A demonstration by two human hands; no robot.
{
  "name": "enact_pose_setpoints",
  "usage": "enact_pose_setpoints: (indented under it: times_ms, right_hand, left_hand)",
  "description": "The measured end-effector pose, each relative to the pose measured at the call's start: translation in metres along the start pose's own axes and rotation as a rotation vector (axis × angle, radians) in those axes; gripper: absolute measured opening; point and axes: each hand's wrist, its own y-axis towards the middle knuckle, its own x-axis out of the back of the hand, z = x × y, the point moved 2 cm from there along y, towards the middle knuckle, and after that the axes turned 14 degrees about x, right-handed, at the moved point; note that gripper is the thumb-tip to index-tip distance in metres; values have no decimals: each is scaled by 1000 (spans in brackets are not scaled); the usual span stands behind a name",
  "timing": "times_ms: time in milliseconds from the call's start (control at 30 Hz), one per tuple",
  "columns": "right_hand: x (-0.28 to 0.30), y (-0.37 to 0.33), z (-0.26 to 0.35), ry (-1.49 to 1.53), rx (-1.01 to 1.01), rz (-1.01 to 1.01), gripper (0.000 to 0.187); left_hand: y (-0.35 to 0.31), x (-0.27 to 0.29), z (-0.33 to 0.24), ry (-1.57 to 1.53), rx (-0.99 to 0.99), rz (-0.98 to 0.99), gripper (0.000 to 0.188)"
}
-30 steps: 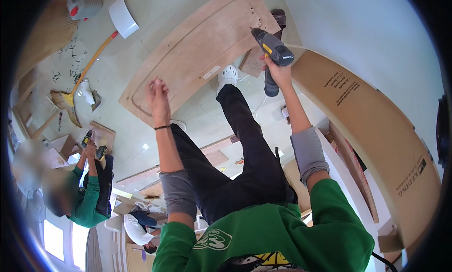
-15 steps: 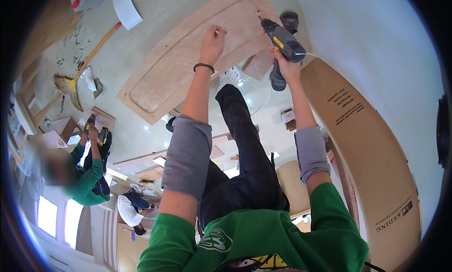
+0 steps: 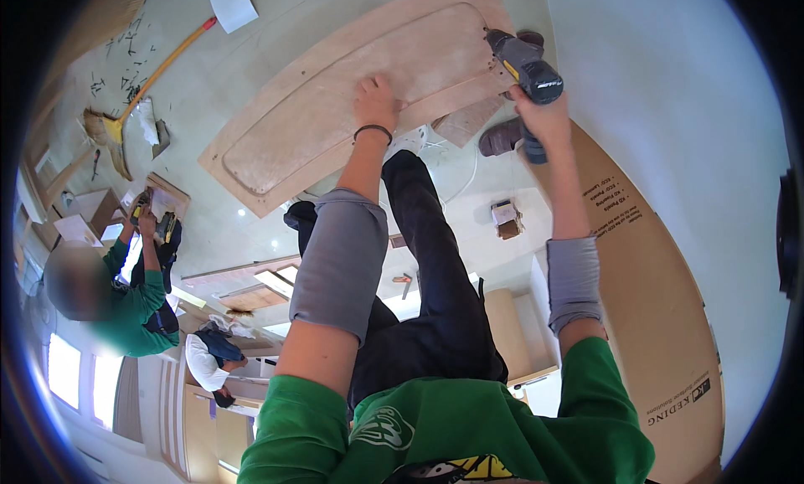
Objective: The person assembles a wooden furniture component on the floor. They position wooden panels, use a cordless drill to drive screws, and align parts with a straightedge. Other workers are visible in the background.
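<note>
A curved wooden panel [image 3: 293,107] with a routed groove and small holes near its rim lies before me. My left hand [image 3: 377,105] rests on the panel near its near edge, fingers spread on the wood. In my right hand [image 3: 543,120] is a black and yellow cordless drill [image 3: 528,68], gripped by its handle. The drill's front end points left toward the panel's right end, by a hole there. Whether the tip touches the wood I cannot tell.
A large cardboard sheet [image 3: 645,266] stands along the wall at right. Dark shoes [image 3: 500,137] and a small box [image 3: 506,219] sit on the floor. At left are a broom [image 3: 159,69], scattered dark bits, and a co-worker in green [image 3: 138,308] holding a power tool; another wears white [image 3: 203,363].
My left hand has come down onto the panel, its fingers opening from a loose curl. The drill in my right hand has shifted right and slightly nearer. The whole view has shifted a little.
</note>
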Motion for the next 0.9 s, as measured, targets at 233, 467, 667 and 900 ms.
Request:
enact_pose_setpoints:
  times_ms: [233,467,667,900]
  right_hand:
    - [52,44,38,-314,198,322,30]
    - [69,86,63,-428,374,526,24]
    - [64,100,67,-515,477,583,22]
    - [60,101,54,-345,115,595,25]
  left_hand:
    - [0,6,-5,22,22,-21,59]
    - [-2,5,-9,-85,109,-17,58]
    - [2,5,-6,-97,57,-65,58]
    - [4,8,-10,-139,99,-23,57]
